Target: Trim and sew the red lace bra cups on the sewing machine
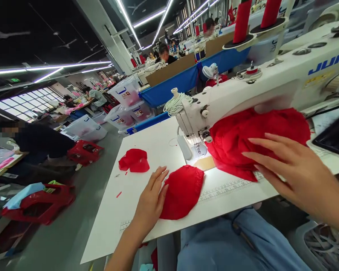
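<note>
My left hand (152,195) lies at the left edge of a rounded red fabric piece (182,194) with a lace-like border. Its fingers are stretched out, and the thumb rests on or just over the cloth. Fingers spread, my right hand (296,169) hovers over or lightly touches a bunched heap of red fabric (240,143) to the right of the needle; contact is hard to judge. A white sewing machine (243,88) stands behind both, its needle area (197,145) lit. Another small red fabric piece (134,160) lies farther left on the white table (107,222).
Printed rulers (223,194) run along the table's front edge. Red thread cones (241,22) stand above the machine. A dark tablet-like device (335,131) sits at right. Clear plastic bins (125,92), red stools (42,203) and several people at work fill the room beyond.
</note>
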The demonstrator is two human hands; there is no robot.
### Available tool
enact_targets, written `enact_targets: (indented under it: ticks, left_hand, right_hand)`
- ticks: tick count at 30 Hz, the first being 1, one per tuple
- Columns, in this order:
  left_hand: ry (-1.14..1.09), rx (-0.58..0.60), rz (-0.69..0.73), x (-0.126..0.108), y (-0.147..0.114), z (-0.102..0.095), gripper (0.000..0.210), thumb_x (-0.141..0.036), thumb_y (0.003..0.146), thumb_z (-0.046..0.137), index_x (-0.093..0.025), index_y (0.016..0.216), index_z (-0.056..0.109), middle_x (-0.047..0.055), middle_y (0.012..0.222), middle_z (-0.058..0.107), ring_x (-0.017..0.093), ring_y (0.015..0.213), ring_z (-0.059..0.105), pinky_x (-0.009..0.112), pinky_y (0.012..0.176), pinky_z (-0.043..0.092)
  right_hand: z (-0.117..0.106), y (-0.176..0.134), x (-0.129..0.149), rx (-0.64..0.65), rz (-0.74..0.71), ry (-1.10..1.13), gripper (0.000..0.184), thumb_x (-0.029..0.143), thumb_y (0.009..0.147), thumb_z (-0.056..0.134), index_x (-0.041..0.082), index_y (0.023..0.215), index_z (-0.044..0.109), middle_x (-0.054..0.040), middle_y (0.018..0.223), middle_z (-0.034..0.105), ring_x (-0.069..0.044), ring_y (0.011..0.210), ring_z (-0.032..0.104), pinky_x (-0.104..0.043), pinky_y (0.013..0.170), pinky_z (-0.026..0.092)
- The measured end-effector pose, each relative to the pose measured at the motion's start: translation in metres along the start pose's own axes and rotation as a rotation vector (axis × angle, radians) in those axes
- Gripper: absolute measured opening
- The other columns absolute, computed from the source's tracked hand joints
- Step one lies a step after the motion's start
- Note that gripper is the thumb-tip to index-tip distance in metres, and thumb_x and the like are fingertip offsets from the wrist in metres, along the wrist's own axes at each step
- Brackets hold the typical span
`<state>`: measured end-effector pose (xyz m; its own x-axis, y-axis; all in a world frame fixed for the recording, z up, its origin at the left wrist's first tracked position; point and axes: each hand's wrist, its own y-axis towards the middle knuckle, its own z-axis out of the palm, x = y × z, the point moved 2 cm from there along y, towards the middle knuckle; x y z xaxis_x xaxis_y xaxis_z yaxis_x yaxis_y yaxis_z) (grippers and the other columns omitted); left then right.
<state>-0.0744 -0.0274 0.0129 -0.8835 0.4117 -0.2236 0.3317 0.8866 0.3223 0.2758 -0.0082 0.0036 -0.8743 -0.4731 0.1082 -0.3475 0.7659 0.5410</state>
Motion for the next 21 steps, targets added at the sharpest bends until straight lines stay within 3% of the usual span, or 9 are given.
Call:
enact_targets:
  ticks: [3,6,10,14,18,21]
  left_hand:
    - [0.014,0.277,0.088,-0.006,0.009,0.013,0.047,-0.035,0.101,0.032,-0.031,0.147,0.031,0.004,0.155,0.034,0.021,0.145,0.026,0.049,0.118,0.026]
    - [0.079,0.462,0.138,-0.008,0.011,0.028,0.048,-0.043,0.1,0.03,-0.033,0.147,0.032,0.003,0.158,0.025,0.024,0.146,0.022,0.054,0.117,0.023]
    - [0.243,0.4,-0.012,-0.004,0.006,0.042,0.054,-0.047,0.1,0.021,-0.026,0.149,0.032,0.009,0.159,0.022,0.027,0.146,0.023,0.057,0.115,0.025]
    - [0.429,0.335,-0.148,-0.006,-0.001,0.042,0.061,-0.05,0.098,0.017,-0.019,0.146,0.038,0.015,0.151,0.038,0.033,0.136,0.04,0.062,0.11,0.028]
    - [0.498,0.238,-0.159,-0.013,0.004,0.031,0.063,-0.051,0.096,0.019,-0.014,0.136,0.051,0.017,0.13,0.06,0.038,0.124,0.051,0.063,0.104,0.033]
    - [0.422,0.164,-0.163,-0.014,0.017,0.021,0.059,-0.048,0.096,0.021,-0.011,0.124,0.058,0.018,0.12,0.063,0.035,0.108,0.059,0.054,0.093,0.045]
  right_hand:
    - [0.031,0.015,0.0,0.15,-0.033,-0.12,0.035,0.021,0.093,0.051,0.029,0.125,0.062,-0.0096,0.145,0.046,-0.044,0.137,0.027,-0.077,0.094,0.033]
    - [0.06,0.037,-0.002,0.266,0.084,-0.133,0.038,0.027,0.097,0.048,0.029,0.134,0.055,-0.0078,0.151,0.039,-0.044,0.139,0.021,-0.081,0.094,0.027]
    - [0.082,0.074,-0.013,0.297,0.282,-0.126,0.041,0.032,0.099,0.041,0.027,0.138,0.051,-0.0075,0.154,0.032,-0.045,0.141,0.013,-0.084,0.093,0.023]
    - [0.097,0.105,-0.026,0.343,0.489,-0.142,0.045,0.028,0.099,0.038,0.024,0.143,0.046,-0.009,0.157,0.025,-0.049,0.141,0.006,-0.084,0.094,0.019]
    - [0.105,0.118,-0.03,0.349,0.544,-0.138,0.049,0.023,0.098,0.035,0.019,0.146,0.042,-0.0117,0.157,0.023,-0.051,0.14,0.007,-0.082,0.094,0.022]
    - [0.102,0.115,-0.028,0.335,0.526,-0.13,0.049,0.025,0.098,0.035,0.022,0.147,0.041,-0.0099,0.158,0.022,-0.049,0.141,0.006,-0.081,0.095,0.023]
